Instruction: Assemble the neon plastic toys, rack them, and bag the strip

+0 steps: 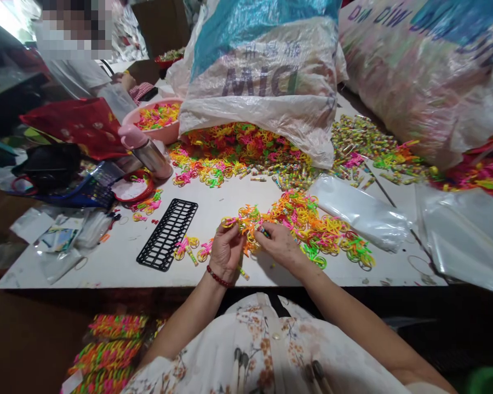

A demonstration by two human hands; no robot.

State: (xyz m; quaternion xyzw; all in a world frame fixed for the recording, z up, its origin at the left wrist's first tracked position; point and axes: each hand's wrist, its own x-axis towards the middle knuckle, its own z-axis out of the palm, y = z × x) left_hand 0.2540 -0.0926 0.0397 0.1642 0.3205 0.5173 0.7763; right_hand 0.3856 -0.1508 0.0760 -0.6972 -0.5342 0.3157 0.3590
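My left hand [225, 250], with a red bead bracelet [218, 276] on its wrist, pinches a small yellow and pink plastic ring piece [230, 221] between thumb and fingers. Close beside it, my right hand [281, 247] is closed on a small patterned tube [263, 231], mostly covered by the fingers. Beyond both hands spreads a loose heap of bright plastic ring pieces [299, 210] in yellow, pink, orange and green. Left of my hands lies a black slotted tray [167, 235]. Between it and my left hand are a few ring pieces [183, 249] with a patterned tube attached.
A large woven sack [267, 71] spills more ring pieces at the back. Many patterned tubes [361, 142] lie behind. Clear plastic bags [357, 210] are on the right. A pink-lidded flask [148, 153], red dish [133, 189] and pink basin [160, 131] stand left. Another person [76, 71] sits far left.
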